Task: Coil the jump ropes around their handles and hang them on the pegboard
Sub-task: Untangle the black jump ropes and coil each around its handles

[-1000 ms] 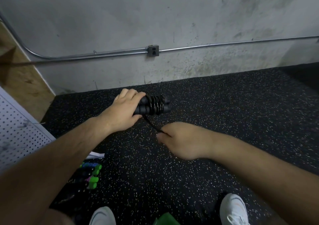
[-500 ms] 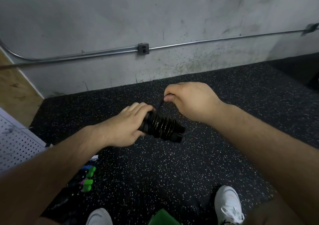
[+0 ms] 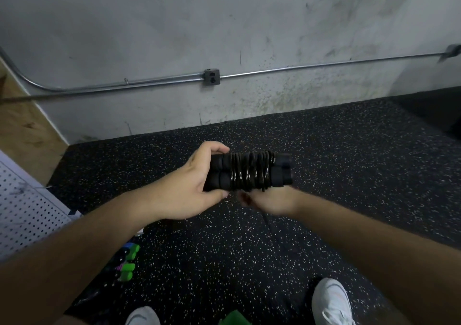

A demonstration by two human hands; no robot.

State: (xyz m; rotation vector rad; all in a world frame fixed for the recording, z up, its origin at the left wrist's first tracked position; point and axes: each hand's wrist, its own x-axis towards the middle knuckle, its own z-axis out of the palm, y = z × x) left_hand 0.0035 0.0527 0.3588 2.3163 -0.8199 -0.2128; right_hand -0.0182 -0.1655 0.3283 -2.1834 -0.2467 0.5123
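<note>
While the left hand (image 3: 189,190) grips one end of the two black handles (image 3: 283,172), the black jump rope (image 3: 249,172) sits in many tight turns around their middle part. The handles lie side by side, almost level, and are held in the air above the floor (image 3: 336,175), in front of the person. The thumb of the left hand is under the bundle and the fingers curl over its top.

The right hand (image 3: 272,201) is just below the other end of the bundle, close to the lowest turns of the rope. This hand is blurred, so I cannot tell if its fingers pinch the rope or are only near it.

The floor is black rubber with small light specks. At the left edge a white pegboard (image 3: 22,212) shows, and near its lower corner some other jump ropes with green handles (image 3: 128,267) lie on the floor. Two white shoes (image 3: 331,302) are at the bottom. Behind all this a grey concrete wall (image 3: 174,25) stands, with a metal pipe (image 3: 311,66) running along it through a small junction box (image 3: 212,76).
</note>
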